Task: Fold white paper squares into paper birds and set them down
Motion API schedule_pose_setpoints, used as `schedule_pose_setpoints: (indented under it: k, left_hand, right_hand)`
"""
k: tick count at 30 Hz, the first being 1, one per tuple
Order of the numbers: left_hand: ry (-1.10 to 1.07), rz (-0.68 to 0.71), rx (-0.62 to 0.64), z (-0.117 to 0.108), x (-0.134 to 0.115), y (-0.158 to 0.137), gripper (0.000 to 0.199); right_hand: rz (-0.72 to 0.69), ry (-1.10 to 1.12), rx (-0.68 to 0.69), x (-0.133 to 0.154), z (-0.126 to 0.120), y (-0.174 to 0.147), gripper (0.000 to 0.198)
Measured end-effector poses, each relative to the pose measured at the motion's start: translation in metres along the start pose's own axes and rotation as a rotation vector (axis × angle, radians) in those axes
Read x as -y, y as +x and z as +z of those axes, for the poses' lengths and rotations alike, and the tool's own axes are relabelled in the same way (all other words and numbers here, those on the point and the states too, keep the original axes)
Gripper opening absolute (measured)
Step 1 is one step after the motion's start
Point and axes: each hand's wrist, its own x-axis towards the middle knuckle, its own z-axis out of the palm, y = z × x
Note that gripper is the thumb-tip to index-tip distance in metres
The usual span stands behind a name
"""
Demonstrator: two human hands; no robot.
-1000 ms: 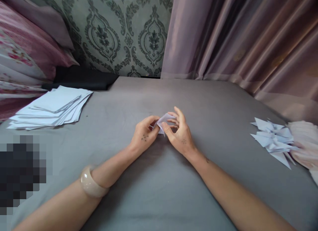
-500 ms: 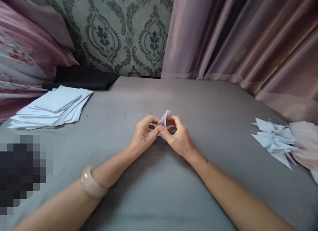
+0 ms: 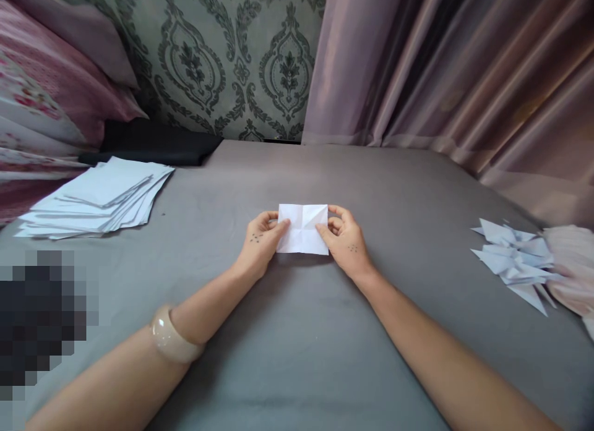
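A small square of white paper (image 3: 303, 230) is held up flat between my two hands, with crease lines crossing at its middle. My left hand (image 3: 263, 238) pinches its left edge, thumb on the near face and fingers behind. On the right edge, my right hand (image 3: 346, 238) grips it the same way, with the thumb in front. The fingertips behind the paper are hidden. A pale bangle (image 3: 174, 338) is on my left forearm.
A stack of white paper sheets (image 3: 99, 199) lies at the left, before a folded black cloth (image 3: 158, 143). Several folded paper shapes (image 3: 515, 258) sit at the right beside a pale cloth (image 3: 573, 264). Grey fabric (image 3: 297, 344) covers the surface; curtains (image 3: 394, 66) hang behind.
The paper, folded into a pointed shape before, is now spread out as a flat square. My hands have moved apart to its left and right edges.
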Motion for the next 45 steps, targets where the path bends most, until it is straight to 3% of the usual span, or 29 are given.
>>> schedule_pose_setpoints:
  k: [6,9,13,14,16,18,20,24,29,34,39,45]
  left_hand:
    - [0.529,0.259,-0.005,-0.01,0.001,0.005,0.027]
    - [0.771,0.351,-0.01,-0.016,0.006,0.009,0.036]
    - [1.048,0.699,-0.054,-0.021,0.011,0.015,0.056]
    - [1.102,0.792,0.003,-0.022,0.011,0.015,0.049]
    - [1.154,0.908,0.243,-0.022,0.008,0.014,0.028]
    - [1.14,0.911,0.472,-0.021,0.004,0.01,0.023]
    - [1.133,0.872,0.538,-0.02,0.001,0.006,0.023]
    - [1.225,0.868,0.512,-0.021,-0.004,0.001,0.04]
    - [1.364,0.991,0.502,-0.022,-0.007,-0.002,0.023]
    - [1.53,1.078,0.571,-0.015,-0.01,-0.005,0.036]
    - [1.457,1.006,0.564,-0.011,-0.01,0.003,0.035]
    - [1.218,0.765,0.513,-0.008,-0.007,0.019,0.02]
  right_hand:
    - [-0.148,-0.282,-0.001,-0.003,-0.002,0.011,0.045]
    - [-0.27,-0.458,0.012,-0.003,-0.003,0.012,0.052]
    - [-0.485,-0.723,0.082,-0.001,-0.009,0.008,0.035]
    - [-0.511,-0.758,0.143,0.0,-0.01,0.007,0.03]
    - [-0.515,-0.781,0.264,0.002,-0.014,0.006,0.03]
    - [-0.475,-0.771,0.313,0.005,-0.017,0.006,0.032]
    - [-0.416,-0.753,0.324,0.01,-0.02,0.005,0.034]
    - [-0.318,-0.732,0.37,0.02,-0.03,-0.004,0.03]
    - [-0.415,-0.803,0.311,0.014,-0.037,-0.025,0.02]
    - [-0.466,-0.834,0.272,0.008,-0.036,-0.034,0.019]
    - [-0.402,-0.831,0.251,0.013,-0.035,-0.032,0.016]
    - [-0.301,-0.849,0.208,0.017,-0.03,-0.032,0.017]
